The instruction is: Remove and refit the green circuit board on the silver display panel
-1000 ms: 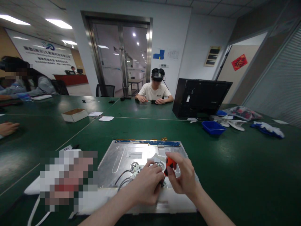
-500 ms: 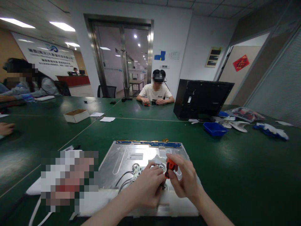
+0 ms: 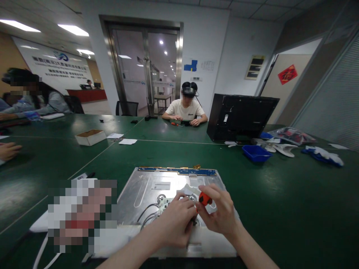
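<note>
In front of me lies a flat metal display panel (image 3: 131, 192) with a blue circuit strip (image 3: 168, 171) along its far edge. My right hand (image 3: 224, 211) pinches the orange and black handle of a screwdriver (image 3: 205, 199) over the panel's middle. Close beside it, my left hand (image 3: 179, 218) has its fingers curled together near the lower end of the screwdriver; what they grip is hidden. A small green circuit board (image 3: 164, 203) with dark cables (image 3: 146, 213) shows just past the left hand.
A blurred-out item (image 3: 84, 213) with a white cable lies left of the panel. Farther off are a white box (image 3: 91, 137), a blue tray (image 3: 256, 153), a black monitor (image 3: 242, 117) and gloves (image 3: 322, 155). A co-worker (image 3: 185, 108) sits opposite; another person's hand (image 3: 9, 151) rests at left.
My right hand has turned and tilted the screwdriver, so its handle end now faces me more. My left hand stays in place. The co-worker opposite has let go of an orange-handled tool.
</note>
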`<action>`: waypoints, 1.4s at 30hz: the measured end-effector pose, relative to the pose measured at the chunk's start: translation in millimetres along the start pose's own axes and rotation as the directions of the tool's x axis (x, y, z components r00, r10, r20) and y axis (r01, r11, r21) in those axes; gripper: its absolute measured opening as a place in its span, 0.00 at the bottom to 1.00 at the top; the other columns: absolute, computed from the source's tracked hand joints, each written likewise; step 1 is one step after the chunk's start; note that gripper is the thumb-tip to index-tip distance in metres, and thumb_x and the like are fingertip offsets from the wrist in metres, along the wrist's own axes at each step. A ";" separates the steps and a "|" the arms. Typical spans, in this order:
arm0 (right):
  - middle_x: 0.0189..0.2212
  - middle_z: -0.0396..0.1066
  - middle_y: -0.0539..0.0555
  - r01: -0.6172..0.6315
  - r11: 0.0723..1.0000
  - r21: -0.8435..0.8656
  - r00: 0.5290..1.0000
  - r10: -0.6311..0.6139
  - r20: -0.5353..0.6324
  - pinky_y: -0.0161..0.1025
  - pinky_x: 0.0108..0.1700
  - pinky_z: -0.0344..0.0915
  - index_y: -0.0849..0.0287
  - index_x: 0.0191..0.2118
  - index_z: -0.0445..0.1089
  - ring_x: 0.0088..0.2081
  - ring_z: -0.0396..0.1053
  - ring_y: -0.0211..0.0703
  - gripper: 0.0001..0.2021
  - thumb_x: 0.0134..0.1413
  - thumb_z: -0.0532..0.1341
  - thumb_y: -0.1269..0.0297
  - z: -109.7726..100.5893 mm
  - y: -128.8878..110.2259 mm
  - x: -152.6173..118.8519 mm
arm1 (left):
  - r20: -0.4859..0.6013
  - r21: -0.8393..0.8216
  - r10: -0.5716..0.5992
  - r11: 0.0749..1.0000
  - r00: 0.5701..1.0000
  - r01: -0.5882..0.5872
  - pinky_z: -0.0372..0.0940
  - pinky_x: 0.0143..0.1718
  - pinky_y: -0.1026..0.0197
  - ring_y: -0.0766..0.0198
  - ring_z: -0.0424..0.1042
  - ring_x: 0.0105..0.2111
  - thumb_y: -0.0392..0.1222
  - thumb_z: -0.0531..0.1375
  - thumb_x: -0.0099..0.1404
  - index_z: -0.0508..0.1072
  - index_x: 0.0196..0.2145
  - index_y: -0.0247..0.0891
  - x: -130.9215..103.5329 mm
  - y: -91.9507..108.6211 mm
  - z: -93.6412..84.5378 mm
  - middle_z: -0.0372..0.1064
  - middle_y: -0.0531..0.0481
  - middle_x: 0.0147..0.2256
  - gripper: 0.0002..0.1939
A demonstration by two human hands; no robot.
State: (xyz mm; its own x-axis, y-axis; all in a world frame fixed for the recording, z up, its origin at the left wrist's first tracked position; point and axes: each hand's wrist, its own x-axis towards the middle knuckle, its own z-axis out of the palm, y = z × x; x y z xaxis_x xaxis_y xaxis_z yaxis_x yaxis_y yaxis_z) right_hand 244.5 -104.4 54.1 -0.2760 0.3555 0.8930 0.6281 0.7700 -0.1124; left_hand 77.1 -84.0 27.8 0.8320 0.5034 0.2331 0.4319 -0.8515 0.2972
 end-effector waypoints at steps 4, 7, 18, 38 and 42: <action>0.30 0.69 0.54 -0.012 0.998 0.059 0.999 0.010 0.032 0.38 0.28 0.63 0.62 0.53 0.59 0.28 0.67 0.42 0.19 0.54 0.55 0.71 -4.0 -2.0 3.5 | 0.004 -0.013 0.002 1.000 1.000 -0.002 0.53 0.51 0.50 0.55 0.68 0.39 0.35 0.57 0.53 0.67 0.32 0.39 0.2 -0.1 -0.3 0.70 0.48 0.36 0.06; 0.34 0.70 0.57 -0.015 0.992 0.123 0.999 0.009 0.049 0.39 0.31 0.65 0.64 0.55 0.58 0.32 0.69 0.42 0.21 0.53 0.52 0.74 -5.8 -3.5 5.0 | 0.005 -0.009 0.003 1.000 1.000 -0.003 0.53 0.50 0.50 0.55 0.68 0.39 0.35 0.57 0.53 0.68 0.32 0.39 0.0 -1.0 1.4 0.70 0.48 0.36 0.06; 0.29 0.69 0.52 -0.002 1.000 -0.025 1.000 0.001 -0.020 0.35 0.25 0.61 0.59 0.50 0.61 0.25 0.67 0.39 0.17 0.53 0.58 0.71 0.1 -1.8 -0.3 | 0.012 0.010 0.002 1.000 1.000 -0.002 0.53 0.52 0.50 0.54 0.68 0.41 0.35 0.57 0.54 0.68 0.36 0.39 -0.5 -1.5 2.4 0.70 0.46 0.39 0.09; 0.27 0.67 0.50 -0.016 1.000 0.000 1.000 0.016 -0.004 0.36 0.25 0.60 0.58 0.52 0.60 0.25 0.65 0.39 0.19 0.54 0.58 0.70 -0.8 -2.1 2.3 | 0.023 0.028 0.004 1.000 1.000 -0.005 0.53 0.51 0.49 0.55 0.68 0.39 0.35 0.56 0.55 0.68 0.33 0.39 0.3 1.5 -4.0 0.70 0.47 0.36 0.06; 0.27 0.66 0.50 -0.027 1.000 -0.006 1.000 0.027 0.011 0.36 0.25 0.60 0.59 0.52 0.60 0.25 0.64 0.39 0.19 0.53 0.58 0.69 -2.0 -1.7 2.2 | 0.013 0.021 0.003 1.000 1.000 -0.003 0.53 0.51 0.49 0.54 0.68 0.40 0.34 0.56 0.54 0.68 0.33 0.38 -0.1 1.0 -2.4 0.70 0.46 0.36 0.07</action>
State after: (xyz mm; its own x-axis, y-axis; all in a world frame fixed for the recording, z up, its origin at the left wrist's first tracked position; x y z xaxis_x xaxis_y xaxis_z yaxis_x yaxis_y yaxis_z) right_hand 244.3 -106.0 57.1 -0.2669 0.3821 0.8847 0.6396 0.7570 -0.1340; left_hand 76.7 -84.6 30.3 0.8379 0.4987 0.2218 0.4363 -0.8562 0.2768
